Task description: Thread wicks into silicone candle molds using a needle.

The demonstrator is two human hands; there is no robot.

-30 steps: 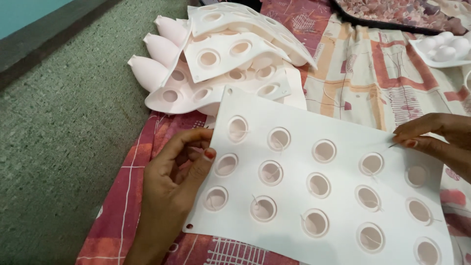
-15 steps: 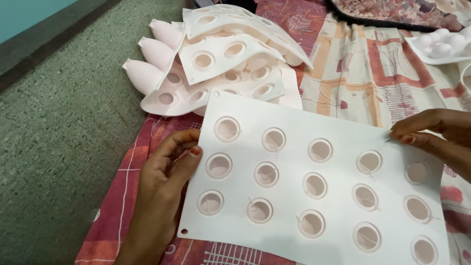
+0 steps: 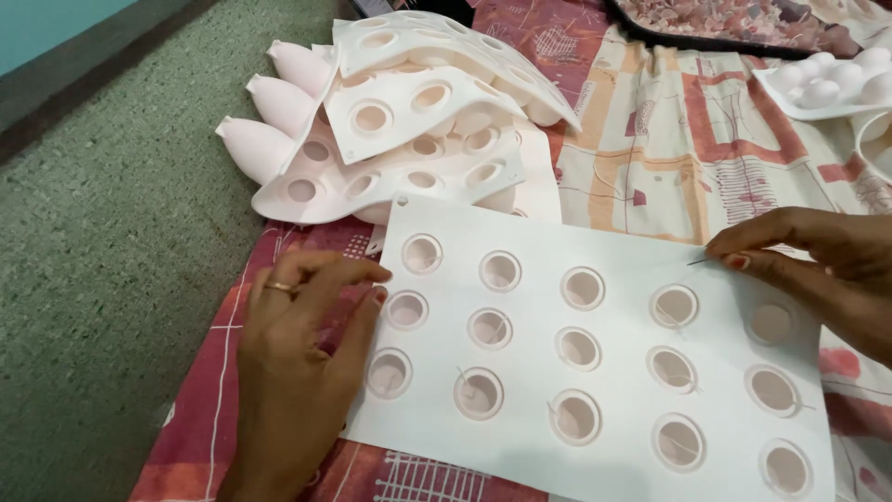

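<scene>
Nearest the camera lies a flat white mould sheet [image 3: 613,353], a rectangle with rows of round cavities, resting on a patterned cloth [image 3: 669,149] of red, cream and orange. Several cavities hold a thin thread-like strand.

The left hand [image 3: 297,363] rests on the sheet's left edge, palm down, a ring on one finger. Its fingers are loosely curled with the tips gathered near the leftmost cavities; it presses on the sheet rather than closing around it.

The right hand [image 3: 818,270] sits at the sheet's far right edge, thumb and forefinger pinched together on a fine needle or pin [image 3: 699,262] whose tip points left over the sheet. The other fingers are folded in beneath.

Just beyond the sheet, touching its upper left corner, is a loose pile of similar white moulds [image 3: 409,130], stacked crookedly and overlapping. Pointed, bulb-shaped undersides stick out on the pile's left.

To the left of the cloth runs a green textured floor [image 3: 102,242].

Farther back on the right, a small white tray of rounded shapes [image 3: 827,84] lies on the cloth, well apart from the hands. At the top edge a dark-rimmed floral cushion or mat [image 3: 734,28] is partly in view.
</scene>
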